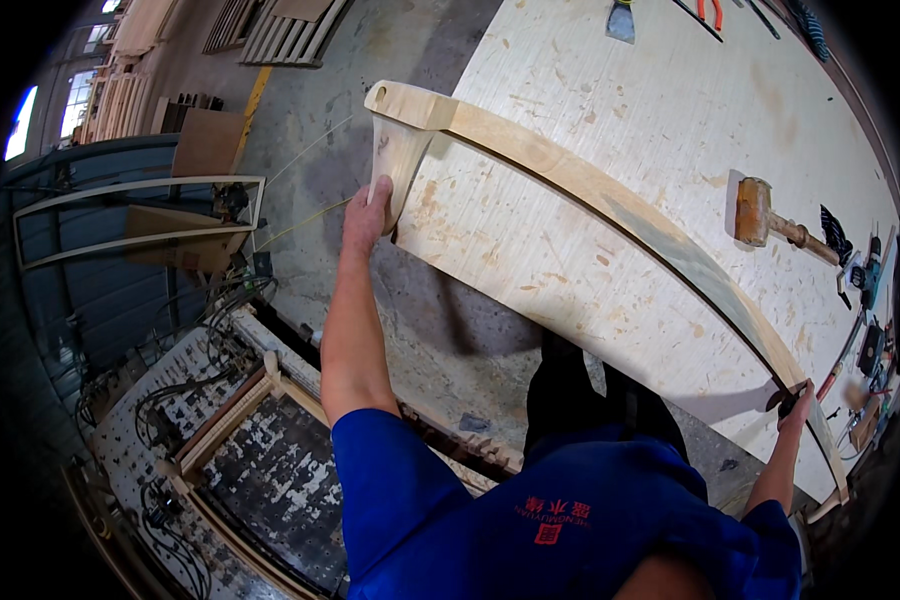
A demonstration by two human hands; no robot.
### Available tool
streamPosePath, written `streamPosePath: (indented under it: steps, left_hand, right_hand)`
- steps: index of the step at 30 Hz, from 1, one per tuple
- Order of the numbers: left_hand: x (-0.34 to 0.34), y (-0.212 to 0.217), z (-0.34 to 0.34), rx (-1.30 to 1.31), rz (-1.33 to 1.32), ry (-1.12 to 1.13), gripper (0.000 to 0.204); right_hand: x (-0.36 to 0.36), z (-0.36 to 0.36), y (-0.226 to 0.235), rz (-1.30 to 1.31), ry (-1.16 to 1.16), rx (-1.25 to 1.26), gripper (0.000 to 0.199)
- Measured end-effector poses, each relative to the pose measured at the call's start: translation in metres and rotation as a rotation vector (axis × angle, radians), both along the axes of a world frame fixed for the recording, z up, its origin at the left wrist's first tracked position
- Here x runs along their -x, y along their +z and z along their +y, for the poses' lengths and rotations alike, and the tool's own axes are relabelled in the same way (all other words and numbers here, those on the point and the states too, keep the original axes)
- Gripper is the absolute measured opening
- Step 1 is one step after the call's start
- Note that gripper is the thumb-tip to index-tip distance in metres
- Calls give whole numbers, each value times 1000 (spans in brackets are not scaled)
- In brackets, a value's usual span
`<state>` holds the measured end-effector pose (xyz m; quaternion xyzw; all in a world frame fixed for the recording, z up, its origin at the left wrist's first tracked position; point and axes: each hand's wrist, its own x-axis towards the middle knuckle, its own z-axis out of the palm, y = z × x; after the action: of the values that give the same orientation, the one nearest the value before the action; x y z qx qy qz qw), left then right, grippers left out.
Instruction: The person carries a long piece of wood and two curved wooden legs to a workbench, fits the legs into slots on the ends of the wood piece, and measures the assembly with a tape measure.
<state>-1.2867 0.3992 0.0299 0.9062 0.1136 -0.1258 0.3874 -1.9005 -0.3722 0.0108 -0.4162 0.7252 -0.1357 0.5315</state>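
Observation:
A long pale wooden rail point(570, 172) spans the workbench from upper left to lower right. A short tapered wooden leg point(398, 160) joins its left end at a corner with a small hole in the top. My left hand point(370, 212) is closed around the lower part of this leg, just off the bench's left edge. Toward the far right end of the rail, my right hand point(796, 402) grips it from the near side, its fingers partly hidden. A dark line of shadow runs along the rail's near side.
On the pale workbench point(530, 270) lie a wooden mallet point(753, 212), a scraper point(620, 22) and red-handled pliers point(710, 12). More tools, including a teal power tool point(873, 272), line the right edge. At lower left stands a machine bed point(280, 500) with hoses and a wooden frame.

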Motion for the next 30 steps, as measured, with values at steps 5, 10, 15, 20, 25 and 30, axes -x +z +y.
streamPosePath:
  steps: [5,10,15,20,25,30]
  left_hand:
    - [0,-3,6,25,24,20,61]
    - [-1,3,0,-23,24,24,63]
    - [2,2,5,23,38,18,64]
    - [3,-6,8,-14,13,-10,71]
    - [6,6,6,-82,28,-61,78]
    - [8,44,0,-64,140,-118,82]
  right_hand:
    - [-18,14,5,1,-26,77,50]
    - [-4,2,4,32,30,16,48]
    - [-15,5,9,143,-36,-5,50]
    - [-43,26,20,232,9,-25,53]
    - [-56,32,27,264,73,-80,58]
    - [-82,56,37,262,99,-166,66]
